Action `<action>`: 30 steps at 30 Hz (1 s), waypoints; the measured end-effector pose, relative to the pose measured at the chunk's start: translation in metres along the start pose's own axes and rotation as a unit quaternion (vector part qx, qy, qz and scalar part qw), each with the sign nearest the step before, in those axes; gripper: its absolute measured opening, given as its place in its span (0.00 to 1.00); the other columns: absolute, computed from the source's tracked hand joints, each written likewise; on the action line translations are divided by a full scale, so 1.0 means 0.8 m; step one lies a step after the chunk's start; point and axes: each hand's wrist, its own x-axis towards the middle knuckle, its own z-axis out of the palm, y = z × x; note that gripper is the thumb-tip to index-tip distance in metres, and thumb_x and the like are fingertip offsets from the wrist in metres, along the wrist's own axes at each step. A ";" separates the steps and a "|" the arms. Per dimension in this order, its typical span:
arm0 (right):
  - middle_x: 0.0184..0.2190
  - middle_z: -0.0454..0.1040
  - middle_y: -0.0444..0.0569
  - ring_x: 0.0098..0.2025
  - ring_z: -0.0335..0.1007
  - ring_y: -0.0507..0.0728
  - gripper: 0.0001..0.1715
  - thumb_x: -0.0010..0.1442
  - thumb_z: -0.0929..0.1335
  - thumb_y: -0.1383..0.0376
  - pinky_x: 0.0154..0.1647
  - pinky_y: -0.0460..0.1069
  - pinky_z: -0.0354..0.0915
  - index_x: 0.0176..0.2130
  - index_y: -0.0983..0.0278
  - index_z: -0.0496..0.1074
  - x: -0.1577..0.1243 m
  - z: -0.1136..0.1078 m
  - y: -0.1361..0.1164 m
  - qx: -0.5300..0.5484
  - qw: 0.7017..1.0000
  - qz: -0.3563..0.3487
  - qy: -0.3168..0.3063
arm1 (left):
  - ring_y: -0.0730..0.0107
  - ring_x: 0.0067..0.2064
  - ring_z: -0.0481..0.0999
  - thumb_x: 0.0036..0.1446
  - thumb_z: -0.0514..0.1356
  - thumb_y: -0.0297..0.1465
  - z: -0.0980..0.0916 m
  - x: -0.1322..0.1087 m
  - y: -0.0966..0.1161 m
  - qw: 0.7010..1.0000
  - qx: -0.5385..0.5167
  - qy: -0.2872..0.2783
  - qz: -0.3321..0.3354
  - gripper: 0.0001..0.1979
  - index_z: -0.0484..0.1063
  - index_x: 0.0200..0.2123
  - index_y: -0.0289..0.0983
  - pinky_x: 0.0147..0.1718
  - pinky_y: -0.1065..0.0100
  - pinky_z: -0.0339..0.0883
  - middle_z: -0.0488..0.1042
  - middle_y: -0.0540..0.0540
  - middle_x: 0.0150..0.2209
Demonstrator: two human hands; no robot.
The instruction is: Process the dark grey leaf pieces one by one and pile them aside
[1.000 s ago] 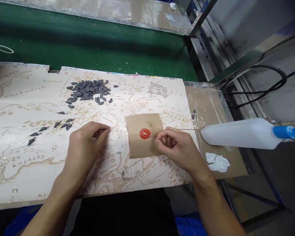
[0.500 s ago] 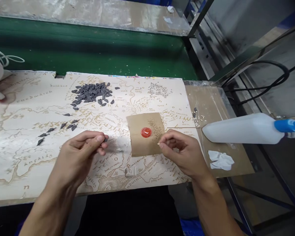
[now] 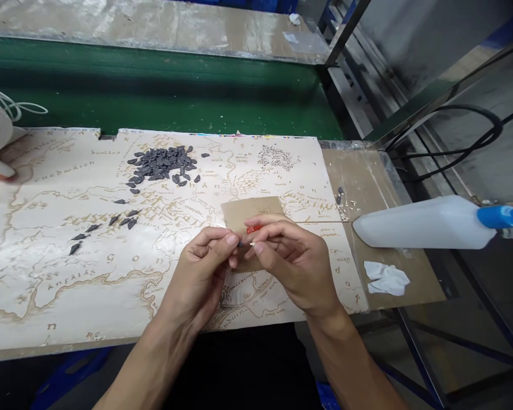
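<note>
— Left hand (image 3: pixel 205 265) has swung right since the earlier frame and the right hand (image 3: pixel 298 256) has shifted slightly left; they nearly meet over the brown card (image 3: pixel 235 213).
— What's in each grip?
— Left pinches a dark piece (image 3: pixel 240 244), right pinches a pale piece (image 3: pixel 252 244). Both sit above the card, just apart.
— So what could go wrong?
— Pieces that small could slip or twist under a light or uneven pinch, I'd judge, and the hands hide so much that it'd be easy to miss.
— And the red blob (image 3: pixel 253 229)?
— Right hand partly covers it now. If it's wet, a low finger could smear it.
— Touching it already?
— Can't tell.
</note>
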 end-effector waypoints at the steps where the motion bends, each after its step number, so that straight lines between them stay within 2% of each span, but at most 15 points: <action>1: 0.57 0.84 0.51 0.40 0.87 0.54 0.06 0.69 0.82 0.61 0.44 0.51 0.89 0.40 0.58 0.87 0.000 0.001 0.001 -0.010 1.000 -0.010 0.004 | 0.80 0.28 0.79 0.50 0.87 0.30 0.002 0.000 -0.001 1.000 -0.006 0.005 -0.004 0.14 0.88 0.33 0.35 0.33 0.82 0.78 0.84 0.48 0.30; 7: 0.55 0.82 0.53 0.49 0.86 0.59 0.06 0.69 0.80 0.60 0.46 0.52 0.88 0.39 0.58 0.85 0.000 0.007 0.008 -0.057 0.997 -0.033 0.030 | 0.81 0.29 0.80 0.44 0.89 0.29 0.011 0.000 -0.006 0.995 -0.076 0.036 -0.045 0.17 0.87 0.33 0.32 0.31 0.85 0.78 0.84 0.48 0.31; 11: 0.54 0.81 0.52 0.53 0.85 0.58 0.02 0.70 0.80 0.63 0.52 0.52 0.87 0.41 0.57 0.86 0.000 0.006 0.011 -0.062 0.996 -0.054 0.025 | 0.81 0.30 0.83 0.43 0.89 0.27 0.010 0.001 -0.007 0.993 -0.093 0.045 -0.057 0.18 0.88 0.34 0.32 0.34 0.86 0.80 0.85 0.48 0.32; 20: 0.54 0.82 0.52 0.50 0.85 0.59 0.03 0.70 0.80 0.62 0.50 0.53 0.88 0.40 0.56 0.86 -0.001 0.007 0.009 -0.078 0.996 -0.047 0.023 | 0.80 0.29 0.84 0.42 0.89 0.26 0.010 0.000 -0.008 0.991 -0.100 0.053 -0.067 0.18 0.87 0.33 0.31 0.34 0.86 0.81 0.85 0.48 0.31; 30: 0.50 0.82 0.50 0.49 0.85 0.58 0.03 0.71 0.79 0.63 0.49 0.53 0.88 0.41 0.56 0.85 -0.002 0.012 0.010 -0.100 0.992 -0.071 0.025 | 0.81 0.30 0.84 0.49 0.86 0.23 0.013 -0.001 -0.009 0.993 -0.088 0.061 -0.058 0.14 0.86 0.33 0.33 0.35 0.87 0.81 0.86 0.49 0.32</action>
